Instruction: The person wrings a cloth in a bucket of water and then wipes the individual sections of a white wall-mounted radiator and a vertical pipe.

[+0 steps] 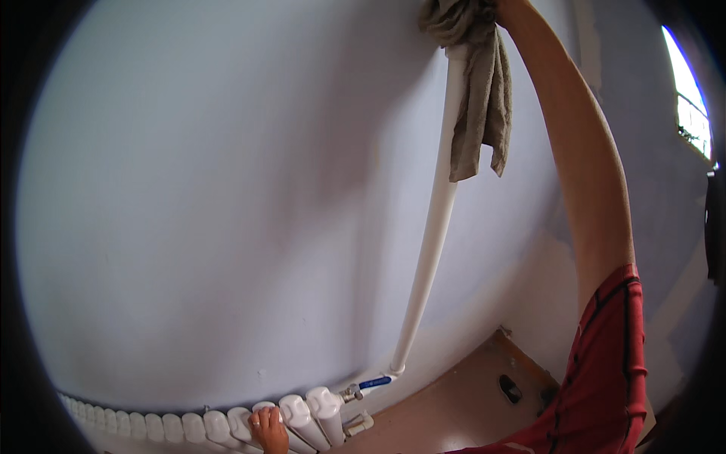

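High up at the frame's top edge, my right hand presses a bunched grey-brown cloth around a white vertical pipe. Most of that hand is cut off by the edge or hidden by the cloth, whose two ends hang down along the pipe. Low in the view, my left hand has its fingers curled over the top of a white sectional radiator. A ring shows on one finger. At its bottom the pipe bends towards a valve with a blue lever handle, joined to the radiator's end.
A pale, bluish wall stands behind the pipe and radiator. A lower white pipe elbow leaves the radiator near the brownish floor. One dark shoe-like object lies on the floor. At far right is a bright window.
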`<act>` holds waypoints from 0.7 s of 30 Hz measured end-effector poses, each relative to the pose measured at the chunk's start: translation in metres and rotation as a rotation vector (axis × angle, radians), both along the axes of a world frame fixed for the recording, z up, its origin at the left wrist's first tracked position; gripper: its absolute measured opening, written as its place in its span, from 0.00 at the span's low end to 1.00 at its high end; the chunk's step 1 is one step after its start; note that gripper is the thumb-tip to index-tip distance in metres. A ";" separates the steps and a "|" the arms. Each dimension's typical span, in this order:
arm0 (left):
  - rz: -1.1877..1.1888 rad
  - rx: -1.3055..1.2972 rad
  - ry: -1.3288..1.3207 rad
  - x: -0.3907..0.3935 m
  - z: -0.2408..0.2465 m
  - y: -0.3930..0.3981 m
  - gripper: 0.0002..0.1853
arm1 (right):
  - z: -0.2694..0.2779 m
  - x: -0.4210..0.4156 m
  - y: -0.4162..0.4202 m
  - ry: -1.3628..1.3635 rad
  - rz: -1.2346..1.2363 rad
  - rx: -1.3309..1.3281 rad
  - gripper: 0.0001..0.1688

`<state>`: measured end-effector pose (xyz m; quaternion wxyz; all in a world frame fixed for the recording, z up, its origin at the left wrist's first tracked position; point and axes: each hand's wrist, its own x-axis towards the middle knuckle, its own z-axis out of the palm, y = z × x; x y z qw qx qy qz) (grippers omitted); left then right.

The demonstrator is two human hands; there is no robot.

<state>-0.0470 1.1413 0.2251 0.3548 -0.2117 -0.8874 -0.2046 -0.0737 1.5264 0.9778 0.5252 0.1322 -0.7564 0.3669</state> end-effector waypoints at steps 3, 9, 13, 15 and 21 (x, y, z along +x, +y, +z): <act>-0.127 0.021 -0.001 -0.036 0.031 0.010 0.13 | -0.008 -0.001 0.009 0.030 -0.034 -0.023 0.12; -0.114 0.011 0.000 -0.041 0.036 0.020 0.13 | -0.031 -0.002 0.026 -0.076 0.203 -0.027 0.12; -0.128 0.027 0.053 -0.041 0.035 0.012 0.11 | -0.053 0.014 0.029 -0.072 0.023 0.030 0.18; -0.132 0.042 0.073 -0.048 0.043 0.016 0.11 | -0.055 0.018 0.031 -0.058 0.155 -0.065 0.15; -0.113 0.021 0.082 -0.044 0.063 0.009 0.11 | -0.109 0.021 0.027 -0.205 0.290 -0.291 0.22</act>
